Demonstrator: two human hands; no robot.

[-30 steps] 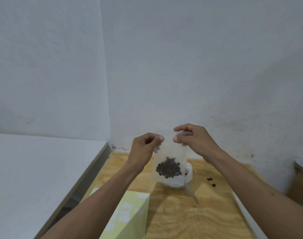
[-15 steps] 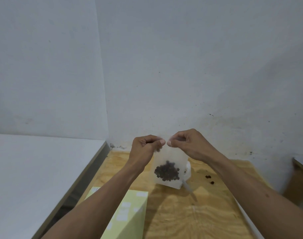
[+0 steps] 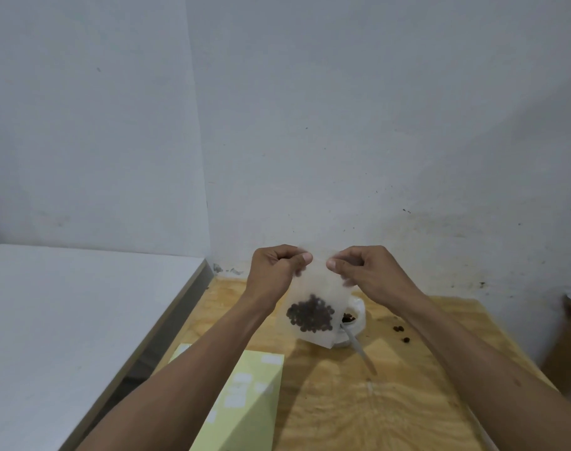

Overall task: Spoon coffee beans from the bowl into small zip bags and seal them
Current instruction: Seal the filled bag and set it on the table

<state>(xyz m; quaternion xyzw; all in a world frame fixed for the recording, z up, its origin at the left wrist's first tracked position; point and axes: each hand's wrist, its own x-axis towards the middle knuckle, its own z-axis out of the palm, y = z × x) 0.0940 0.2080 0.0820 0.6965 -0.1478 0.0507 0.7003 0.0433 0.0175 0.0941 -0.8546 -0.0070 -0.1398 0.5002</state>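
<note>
A small clear zip bag (image 3: pixel 318 288) hangs in the air above the table, with a clump of dark coffee beans (image 3: pixel 310 314) in its bottom. My left hand (image 3: pixel 272 271) pinches the bag's top left corner and my right hand (image 3: pixel 365 271) pinches its top right. Behind the bag stands a white bowl (image 3: pixel 357 315), mostly hidden, with a few beans showing inside. A spoon (image 3: pixel 359 348) leans out of the bowl toward me, its handle resting on the wood.
The wooden table (image 3: pixel 359 402) carries a pale yellow-green sheet (image 3: pixel 245 402) at the near left and a few stray beans (image 3: pixel 399 330) right of the bowl. A white table (image 3: pixel 66 320) adjoins on the left. White walls close the far side.
My thumbs came together along the bag's top edge, then moved apart again. Both hands and the bag have dropped a little lower toward the bowl, and the bag tilts slightly.
</note>
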